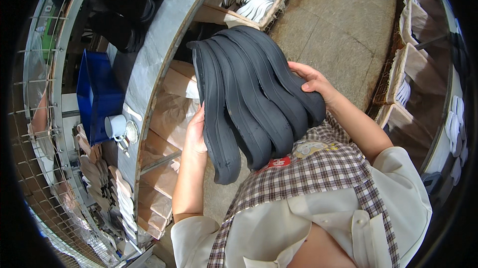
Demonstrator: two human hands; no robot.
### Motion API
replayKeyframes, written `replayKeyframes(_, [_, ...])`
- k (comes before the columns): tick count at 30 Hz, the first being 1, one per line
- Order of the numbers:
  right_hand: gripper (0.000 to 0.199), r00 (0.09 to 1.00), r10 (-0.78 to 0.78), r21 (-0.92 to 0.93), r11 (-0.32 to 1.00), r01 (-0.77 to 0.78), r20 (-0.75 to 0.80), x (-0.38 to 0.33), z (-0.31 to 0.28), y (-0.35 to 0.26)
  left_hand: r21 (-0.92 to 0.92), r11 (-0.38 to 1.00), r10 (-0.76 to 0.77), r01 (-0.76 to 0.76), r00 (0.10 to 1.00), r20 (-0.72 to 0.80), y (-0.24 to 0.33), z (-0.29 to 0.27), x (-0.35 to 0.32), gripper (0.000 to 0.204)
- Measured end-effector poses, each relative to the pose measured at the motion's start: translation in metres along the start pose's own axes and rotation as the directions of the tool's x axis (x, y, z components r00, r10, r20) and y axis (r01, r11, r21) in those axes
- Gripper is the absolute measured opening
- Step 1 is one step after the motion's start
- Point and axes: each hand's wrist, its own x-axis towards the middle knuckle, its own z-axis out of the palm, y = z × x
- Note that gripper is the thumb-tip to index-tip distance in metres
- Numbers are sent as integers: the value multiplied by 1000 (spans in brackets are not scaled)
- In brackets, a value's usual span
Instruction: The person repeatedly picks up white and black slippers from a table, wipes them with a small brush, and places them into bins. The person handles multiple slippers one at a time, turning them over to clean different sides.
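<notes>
Between my two hands I hold a row of several dark grey shoe soles [249, 88], pressed side by side with their edges upward. My left hand [196, 129] is closed against the left end of the row, its fingers mostly hidden behind the outermost sole. At the other end, my right hand [312, 82] grips the last sole, with thumb and fingers showing on its upper side. The soles hang in front of my checked apron [303, 168]. At its near end, the leftmost sole sits slightly apart from the others.
Left of me runs a grey worktop [164, 24] with a blue bin [97, 96], a white enamel mug [115, 126] and stacked light soles [122, 191]. A cloth-lined basket [276, 11] of white soles stands ahead. More lined baskets [416, 76] line the right side of the aisle floor [333, 24].
</notes>
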Motion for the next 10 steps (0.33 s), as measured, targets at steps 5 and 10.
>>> replayKeyframes(5, [69,999,-43,26,999,42,23,0,2,-1,37,997,71,-69,997,-38,-1,4,-3,27])
replayKeyframes(10, [68,998,-40,58,998,37,50,1,6,-4,-61,998,29,-27,999,32,-4,15,-3,31])
